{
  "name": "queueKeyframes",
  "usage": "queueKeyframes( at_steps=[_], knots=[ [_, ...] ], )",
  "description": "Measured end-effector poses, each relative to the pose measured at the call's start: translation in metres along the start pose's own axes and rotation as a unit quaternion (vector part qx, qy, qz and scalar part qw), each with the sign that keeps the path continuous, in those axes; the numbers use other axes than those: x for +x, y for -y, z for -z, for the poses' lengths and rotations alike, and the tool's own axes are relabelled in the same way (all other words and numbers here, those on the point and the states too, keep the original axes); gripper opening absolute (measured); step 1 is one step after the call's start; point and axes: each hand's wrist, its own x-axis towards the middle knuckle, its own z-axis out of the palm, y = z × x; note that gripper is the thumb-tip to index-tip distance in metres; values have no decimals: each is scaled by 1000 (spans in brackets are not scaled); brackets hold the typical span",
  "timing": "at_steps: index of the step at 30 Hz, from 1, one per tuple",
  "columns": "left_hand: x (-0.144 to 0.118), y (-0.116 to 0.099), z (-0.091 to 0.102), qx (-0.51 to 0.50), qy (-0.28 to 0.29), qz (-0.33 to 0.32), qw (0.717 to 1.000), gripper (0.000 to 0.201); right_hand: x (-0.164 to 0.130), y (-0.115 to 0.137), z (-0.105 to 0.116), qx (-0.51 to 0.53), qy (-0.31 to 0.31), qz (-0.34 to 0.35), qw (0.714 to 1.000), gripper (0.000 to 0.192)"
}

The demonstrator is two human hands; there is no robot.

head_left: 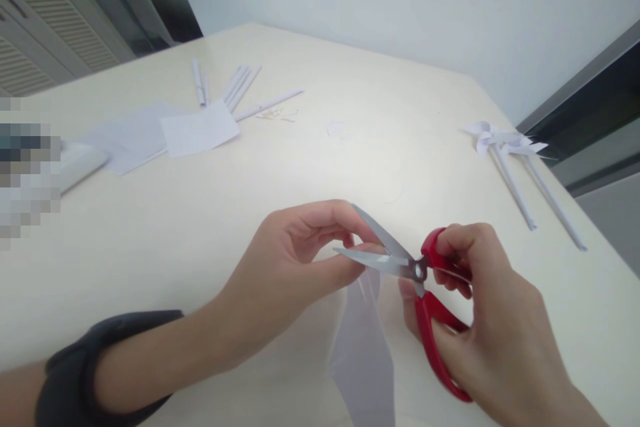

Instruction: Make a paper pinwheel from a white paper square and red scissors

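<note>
The left hand [295, 253] pinches a paper [363, 340] between thumb and fingers. The right hand [480, 307], fingers through the handles, grips red scissors [420, 280], blades parted at the paper's top edge.

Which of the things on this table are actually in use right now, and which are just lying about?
In use:
- red-handled scissors, blades open, in the right hand
- paper piece, pinched by the left hand at the blades

Lying about:
- two paper pinwheels at the right
- rolled paper sticks at the far side
- loose paper sheets
- table beneath
</note>
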Motion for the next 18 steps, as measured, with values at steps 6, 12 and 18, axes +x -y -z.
queueKeyframes(
  at_steps=[6,12,18],
  knots=[
    [-1,2,3,14,-5,10,1000,16,0,-1,0,-27,-10,18,999,26],
    [-2,2,4,14,-3,10,1000,21,-1,-1,-1,-30,-15,6,999,25],
    [-1,1,2,-6,-8,6,1000,22,-1,-1,-1,-53,-14,6,998,24]
  ],
)
